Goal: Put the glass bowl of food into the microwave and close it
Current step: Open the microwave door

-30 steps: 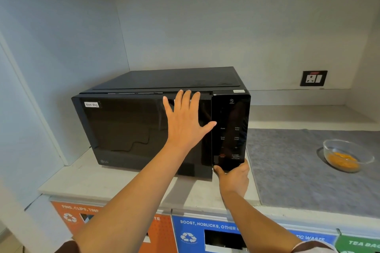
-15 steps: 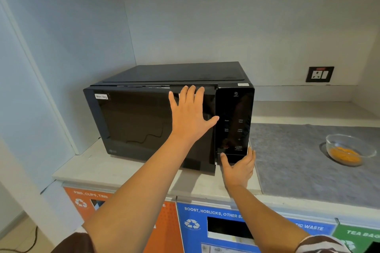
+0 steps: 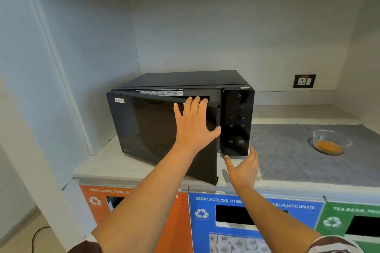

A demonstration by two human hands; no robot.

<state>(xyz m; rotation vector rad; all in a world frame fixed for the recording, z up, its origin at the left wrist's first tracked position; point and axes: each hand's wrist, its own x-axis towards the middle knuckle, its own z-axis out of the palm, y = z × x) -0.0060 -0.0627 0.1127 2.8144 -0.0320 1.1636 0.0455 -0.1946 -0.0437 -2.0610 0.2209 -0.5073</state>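
A black microwave point(image 3: 236, 113) stands on the counter, its door point(image 3: 152, 129) swung partly out on its left hinge. My left hand point(image 3: 193, 125) lies flat on the door's front near its free edge, fingers spread. Just below the control panel's bottom button hovers my right hand point(image 3: 243, 165), fingers apart and holding nothing. The glass bowl point(image 3: 331, 142) with orange food sits on a grey mat point(image 3: 292, 154) far to the right, well away from both hands.
The pale counter point(image 3: 115, 168) runs under the microwave. A wall socket point(image 3: 304, 81) is at the back right. Below the counter are an orange bin front point(image 3: 94, 201), a blue bin front point(image 3: 205, 213) and a green bin front point(image 3: 333, 222). Walls close in on the left and right.
The microwave door has sprung open from shut and swung outward, my left hand following on it. My right hand has come off the bottom button and dropped slightly. The camera pulled back.
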